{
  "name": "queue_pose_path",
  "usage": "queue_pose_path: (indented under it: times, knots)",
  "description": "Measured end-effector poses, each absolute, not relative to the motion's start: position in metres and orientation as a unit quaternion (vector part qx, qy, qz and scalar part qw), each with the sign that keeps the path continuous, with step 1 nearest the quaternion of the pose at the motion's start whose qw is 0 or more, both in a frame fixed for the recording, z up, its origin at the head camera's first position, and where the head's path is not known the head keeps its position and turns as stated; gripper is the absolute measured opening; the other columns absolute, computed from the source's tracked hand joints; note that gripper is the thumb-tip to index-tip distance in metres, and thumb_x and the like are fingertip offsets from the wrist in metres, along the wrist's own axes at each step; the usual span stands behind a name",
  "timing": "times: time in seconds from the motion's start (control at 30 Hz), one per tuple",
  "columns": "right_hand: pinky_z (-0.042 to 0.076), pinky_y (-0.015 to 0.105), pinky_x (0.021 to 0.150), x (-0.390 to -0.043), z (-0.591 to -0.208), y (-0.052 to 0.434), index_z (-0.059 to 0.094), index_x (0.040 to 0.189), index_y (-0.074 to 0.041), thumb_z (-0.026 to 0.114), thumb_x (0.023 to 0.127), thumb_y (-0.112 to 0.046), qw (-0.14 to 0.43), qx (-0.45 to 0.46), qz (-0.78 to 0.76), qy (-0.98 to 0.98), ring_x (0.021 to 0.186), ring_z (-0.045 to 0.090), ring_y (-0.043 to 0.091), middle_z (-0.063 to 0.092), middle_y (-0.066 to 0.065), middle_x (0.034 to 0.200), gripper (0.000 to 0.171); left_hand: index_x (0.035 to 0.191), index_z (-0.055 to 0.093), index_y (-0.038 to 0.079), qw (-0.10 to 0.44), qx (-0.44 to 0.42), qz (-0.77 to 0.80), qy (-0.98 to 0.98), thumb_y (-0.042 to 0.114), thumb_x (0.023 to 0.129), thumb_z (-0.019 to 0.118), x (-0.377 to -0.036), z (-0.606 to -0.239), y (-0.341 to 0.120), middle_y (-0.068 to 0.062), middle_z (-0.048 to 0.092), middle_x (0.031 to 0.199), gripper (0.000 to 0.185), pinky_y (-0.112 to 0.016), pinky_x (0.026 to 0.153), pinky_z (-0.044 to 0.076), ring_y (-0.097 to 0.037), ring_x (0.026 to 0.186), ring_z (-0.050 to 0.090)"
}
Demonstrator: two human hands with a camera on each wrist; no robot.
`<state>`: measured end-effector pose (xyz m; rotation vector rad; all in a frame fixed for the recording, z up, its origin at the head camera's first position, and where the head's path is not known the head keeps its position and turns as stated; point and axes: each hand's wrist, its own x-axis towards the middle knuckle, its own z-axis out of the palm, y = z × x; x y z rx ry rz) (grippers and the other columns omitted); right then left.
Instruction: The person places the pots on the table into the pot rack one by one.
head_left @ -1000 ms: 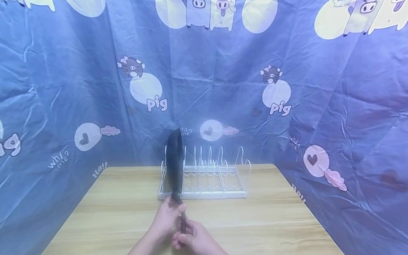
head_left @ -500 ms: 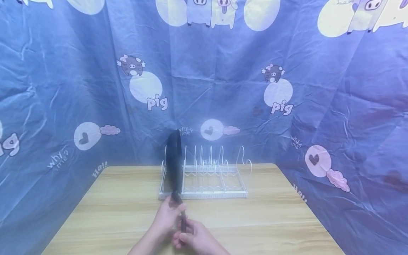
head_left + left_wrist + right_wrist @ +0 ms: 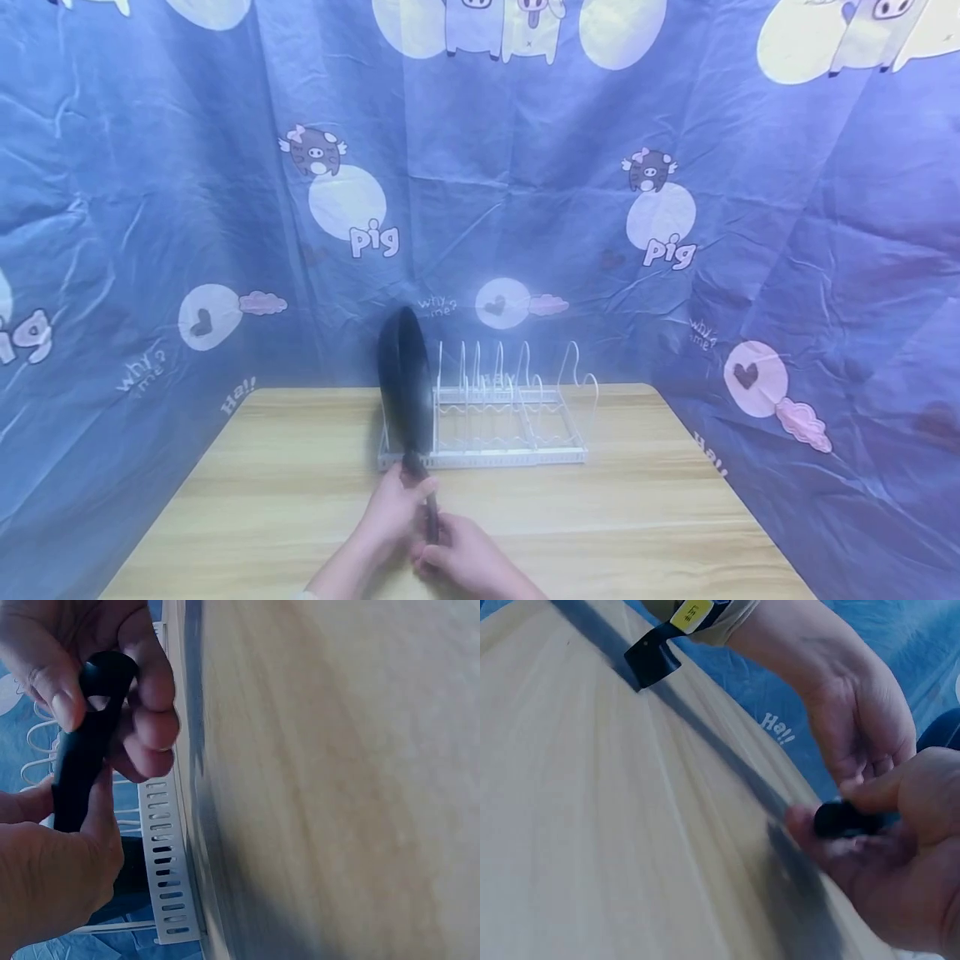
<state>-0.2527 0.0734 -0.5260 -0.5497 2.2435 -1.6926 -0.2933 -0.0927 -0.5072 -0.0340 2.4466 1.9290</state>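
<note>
A black frying pan (image 3: 405, 383) stands on edge at the left end of a white wire pan rack (image 3: 510, 458), its handle pointing toward me. Its top leans left. My left hand (image 3: 393, 504) pinches the handle close to the pan body; the left wrist view shows this left hand (image 3: 60, 877) with thumb and fingers on either side of the handle (image 3: 79, 769). My right hand (image 3: 468, 550) holds the handle's far end, and in the right wrist view the right hand (image 3: 907, 855) has its thumb on top of it. Whether the pan rests on the rack's base is hidden.
Upright wire dividers (image 3: 498, 367) rise along the rack to the right of the pan. A wood-grain table (image 3: 637, 500) lies underneath. Blue printed cloth (image 3: 480, 217) hangs around the back and sides. A black camera mount (image 3: 652, 664) sits on my left wrist.
The pan's upper edge has tipped left and its side has turned more into view. Both hands keep their hold on the handle. The head view has shifted slightly.
</note>
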Motion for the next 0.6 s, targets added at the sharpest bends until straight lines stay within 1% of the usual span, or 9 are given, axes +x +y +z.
queue_pose_path:
  times: [0.07, 0.13, 0.23, 0.3, 0.37, 0.4, 0.5, 0.6]
  knots:
    - [0.057, 0.020, 0.067, -0.255, -0.524, 0.072, 0.073, 0.115, -0.001, 0.075, 0.089, -0.007, 0.108, -0.181, -0.541, 0.814, 0.069, 0.066, 0.006, 0.075, -0.001, 0.082, 0.026, 0.147, 0.050, -0.009, 0.013, -0.009, 0.615, 0.788, 0.021, 0.102, 0.073, -0.294, -0.507, -0.092, -0.037, 0.059, 0.149, 0.059, -0.072, 0.119, 0.045, -0.056, 0.139, 0.058]
    - [0.055, 0.020, 0.064, -0.258, -0.522, 0.070, 0.075, 0.107, -0.003, 0.078, 0.086, -0.007, 0.083, -0.174, -0.504, 0.842, 0.065, 0.062, 0.005, 0.072, -0.006, 0.078, 0.021, 0.143, 0.052, -0.009, 0.011, -0.010, 0.605, 0.796, 0.021, 0.102, 0.074, -0.295, -0.508, -0.092, -0.037, 0.061, 0.145, 0.056, -0.071, 0.118, 0.047, -0.055, 0.136, 0.060]
    - [0.054, 0.021, 0.059, -0.259, -0.521, 0.068, 0.076, 0.100, -0.004, 0.081, 0.084, -0.007, 0.068, -0.164, -0.476, 0.861, 0.062, 0.060, 0.006, 0.073, -0.005, 0.077, 0.017, 0.140, 0.054, -0.009, 0.009, -0.016, 0.589, 0.808, 0.022, 0.100, 0.076, -0.297, -0.509, -0.093, -0.036, 0.064, 0.140, 0.054, -0.071, 0.116, 0.049, -0.055, 0.133, 0.062]
    - [0.054, 0.022, 0.058, -0.259, -0.522, 0.067, 0.077, 0.101, -0.004, 0.082, 0.085, -0.008, 0.065, -0.158, -0.467, 0.868, 0.062, 0.060, 0.007, 0.074, -0.003, 0.079, 0.018, 0.139, 0.055, -0.009, 0.012, -0.020, 0.580, 0.814, 0.022, 0.100, 0.076, -0.298, -0.510, -0.093, -0.034, 0.067, 0.137, 0.054, -0.070, 0.114, 0.050, -0.054, 0.130, 0.063]
    - [0.053, 0.023, 0.058, -0.260, -0.524, 0.066, 0.078, 0.103, -0.003, 0.084, 0.084, -0.010, 0.061, -0.152, -0.454, 0.876, 0.062, 0.059, 0.008, 0.075, -0.002, 0.081, 0.021, 0.137, 0.054, -0.009, 0.017, -0.022, 0.573, 0.819, 0.021, 0.101, 0.075, -0.300, -0.511, -0.093, -0.033, 0.068, 0.134, 0.051, -0.069, 0.112, 0.052, -0.053, 0.129, 0.065]
    - [0.054, 0.024, 0.060, -0.260, -0.525, 0.065, 0.078, 0.104, -0.003, 0.085, 0.084, -0.011, 0.057, -0.150, -0.445, 0.881, 0.064, 0.059, 0.008, 0.076, -0.002, 0.082, 0.023, 0.136, 0.055, -0.008, 0.020, -0.022, 0.571, 0.821, 0.020, 0.101, 0.075, -0.300, -0.512, -0.093, -0.032, 0.068, 0.133, 0.050, -0.068, 0.112, 0.053, -0.052, 0.128, 0.065]
    - [0.058, 0.028, 0.066, -0.262, -0.528, 0.064, 0.077, 0.105, -0.004, 0.087, 0.082, -0.012, 0.046, -0.147, -0.422, 0.893, 0.068, 0.060, 0.009, 0.076, -0.002, 0.083, 0.026, 0.132, 0.054, -0.009, 0.032, -0.022, 0.561, 0.827, 0.018, 0.102, 0.073, -0.303, -0.511, -0.091, -0.028, 0.070, 0.126, 0.044, -0.063, 0.107, 0.057, -0.045, 0.119, 0.070]
    - [0.059, 0.029, 0.069, -0.264, -0.529, 0.063, 0.076, 0.102, -0.007, 0.088, 0.081, -0.013, 0.037, -0.149, -0.409, 0.899, 0.071, 0.060, 0.008, 0.075, -0.004, 0.084, 0.025, 0.134, 0.051, -0.013, 0.043, -0.025, 0.547, 0.836, 0.017, 0.102, 0.071, -0.304, -0.508, -0.090, -0.027, 0.068, 0.122, 0.048, -0.059, 0.102, 0.060, -0.040, 0.113, 0.070]
